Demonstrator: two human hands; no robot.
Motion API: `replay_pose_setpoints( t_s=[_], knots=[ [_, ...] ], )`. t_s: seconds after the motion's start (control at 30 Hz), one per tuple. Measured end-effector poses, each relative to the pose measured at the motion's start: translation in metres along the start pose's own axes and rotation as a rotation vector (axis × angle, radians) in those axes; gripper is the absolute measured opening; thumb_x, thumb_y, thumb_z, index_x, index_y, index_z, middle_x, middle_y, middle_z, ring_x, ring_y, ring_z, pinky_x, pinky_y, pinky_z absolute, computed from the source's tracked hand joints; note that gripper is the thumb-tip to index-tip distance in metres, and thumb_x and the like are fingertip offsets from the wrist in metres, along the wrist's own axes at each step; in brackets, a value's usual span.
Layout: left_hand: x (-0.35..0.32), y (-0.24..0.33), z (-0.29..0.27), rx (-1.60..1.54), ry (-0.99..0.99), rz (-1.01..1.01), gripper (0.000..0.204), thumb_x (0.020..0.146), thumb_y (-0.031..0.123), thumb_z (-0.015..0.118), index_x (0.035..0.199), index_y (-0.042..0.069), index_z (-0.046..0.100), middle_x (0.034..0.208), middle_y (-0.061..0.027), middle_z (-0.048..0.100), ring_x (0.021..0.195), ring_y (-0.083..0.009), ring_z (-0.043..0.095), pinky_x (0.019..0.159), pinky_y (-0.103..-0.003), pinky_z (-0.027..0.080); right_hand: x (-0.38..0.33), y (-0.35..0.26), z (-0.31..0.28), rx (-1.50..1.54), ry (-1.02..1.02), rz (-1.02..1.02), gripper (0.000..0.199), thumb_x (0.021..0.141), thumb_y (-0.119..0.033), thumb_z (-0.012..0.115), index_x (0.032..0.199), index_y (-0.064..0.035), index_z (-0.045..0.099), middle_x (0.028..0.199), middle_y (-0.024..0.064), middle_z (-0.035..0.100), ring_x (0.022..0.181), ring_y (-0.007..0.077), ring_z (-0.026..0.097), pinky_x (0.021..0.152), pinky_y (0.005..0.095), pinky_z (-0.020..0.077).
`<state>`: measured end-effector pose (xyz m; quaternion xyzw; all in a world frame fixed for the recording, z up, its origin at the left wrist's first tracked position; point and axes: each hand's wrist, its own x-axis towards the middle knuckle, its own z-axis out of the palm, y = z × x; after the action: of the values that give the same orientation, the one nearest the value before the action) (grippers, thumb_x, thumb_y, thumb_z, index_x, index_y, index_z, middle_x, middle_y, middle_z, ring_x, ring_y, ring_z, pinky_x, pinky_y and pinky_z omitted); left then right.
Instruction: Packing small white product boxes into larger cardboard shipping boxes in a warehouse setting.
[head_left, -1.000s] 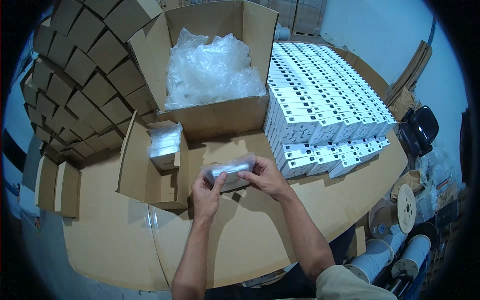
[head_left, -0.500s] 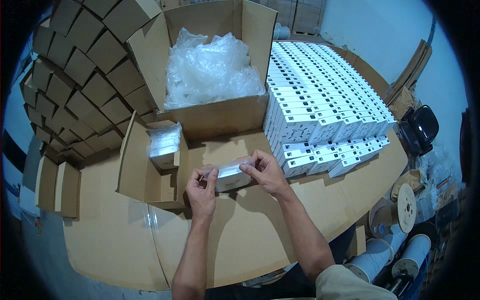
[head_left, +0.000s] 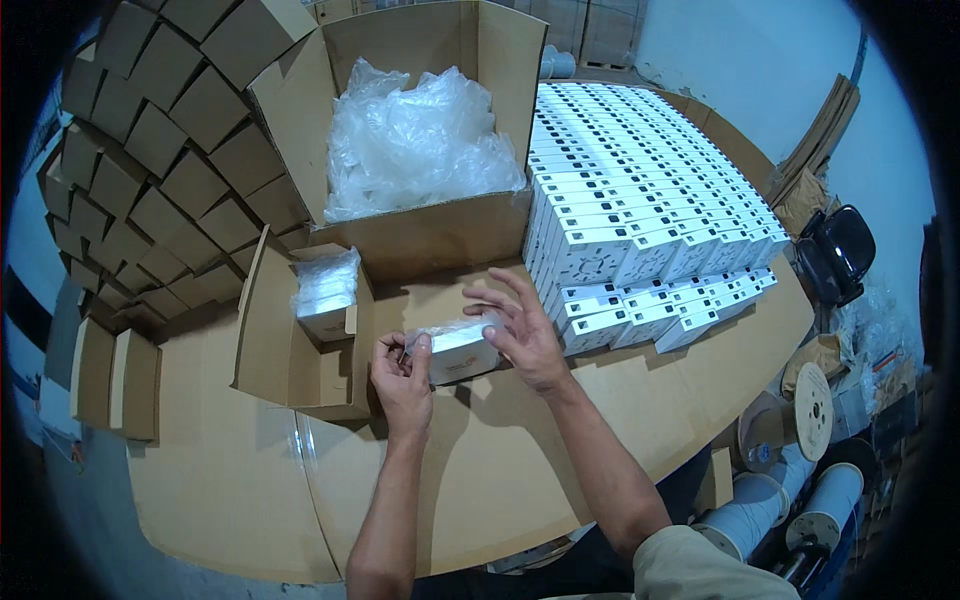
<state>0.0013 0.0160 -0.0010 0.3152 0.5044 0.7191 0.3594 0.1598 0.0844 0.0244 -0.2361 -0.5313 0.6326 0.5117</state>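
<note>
At the far left, stacked brown cartons (head_left: 150,170) are seen, and just right of them a small open cardboard box (head_left: 300,345) with a plastic-wrapped packet (head_left: 325,290) inside rests on the surface (head_left: 230,480). Near the middle, a small white box in clear wrap (head_left: 455,350) is gripped at its left end by the left hand (head_left: 402,378), while the right hand (head_left: 520,335) is laid against its right end with fingers spread. Farther back a large carton of crumpled plastic bags (head_left: 420,150) is set, and to the right rows of white boxes (head_left: 640,200) are stacked
</note>
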Motion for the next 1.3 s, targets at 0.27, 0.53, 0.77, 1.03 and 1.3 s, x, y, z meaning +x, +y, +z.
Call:
replay_pose_setpoints(
  t_s=[0.27,0.53,0.77,1.03,1.3],
  knots=[
    [-0.001,0.001,-0.002,0.017,0.0,0.002,0.029,0.096,0.021,0.072,0.109,0.007,0.05,0.096,-0.0011,0.058,0.08,-0.0045,0.051,0.065,-0.02,0.041,-0.003,-0.008,-0.017,-0.209,-0.264,0.089,0.023,0.091,0.001,0.061,0.107,-0.0041,0.076,0.135,0.0119,0.06,0.114,0.0167,0.06,0.088,0.029,0.0541],
    [-0.002,0.006,0.003,0.014,-0.003,0.01,0.027,0.096,0.014,0.071,0.111,0.006,0.05,0.101,-0.0036,0.057,0.086,-0.0061,0.054,0.073,-0.021,0.045,-0.003,-0.012,-0.012,-0.398,-0.181,0.179,0.027,0.09,-0.004,0.065,0.116,-0.0039,0.073,0.107,0.0047,0.071,0.091,0.0111,0.065,0.078,0.0259,0.0554],
    [-0.016,0.018,0.01,0.442,0.093,0.515,0.033,0.089,0.005,0.073,0.115,0.004,0.053,0.111,-0.0089,0.059,0.107,-0.0195,0.057,0.096,-0.035,0.046,-0.004,-0.006,-0.012,-0.322,-0.136,0.21,0.027,0.089,-0.005,0.068,0.116,-0.0025,0.071,0.095,0.0027,0.071,0.082,0.0076,0.064,0.071,0.0235,0.0534],
    [-0.03,0.019,0.019,1.021,-0.217,0.902,0.032,0.08,-0.001,0.073,0.11,0.009,0.064,0.118,-0.0064,0.064,0.119,-0.0285,0.059,0.114,-0.053,0.037,-0.001,0.002,-0.019,-0.292,-0.174,0.156,0.027,0.088,-0.004,0.067,0.114,0.0007,0.07,0.099,0.0035,0.072,0.085,0.0072,0.065,0.075,0.0236,0.0542],
    [-0.017,0.019,0.013,0.889,-0.242,0.79,0.03,0.083,-0.003,0.07,0.111,0.006,0.062,0.117,-0.0093,0.065,0.117,-0.0294,0.061,0.114,-0.056,0.036,-0.002,-0.004,-0.018,-0.311,-0.192,0.122,0.03,0.086,0.001,0.062,0.115,0.0002,0.069,0.1,0.0021,0.069,0.083,0.0038,0.06,0.072,0.0205,0.0497]
  ],
)
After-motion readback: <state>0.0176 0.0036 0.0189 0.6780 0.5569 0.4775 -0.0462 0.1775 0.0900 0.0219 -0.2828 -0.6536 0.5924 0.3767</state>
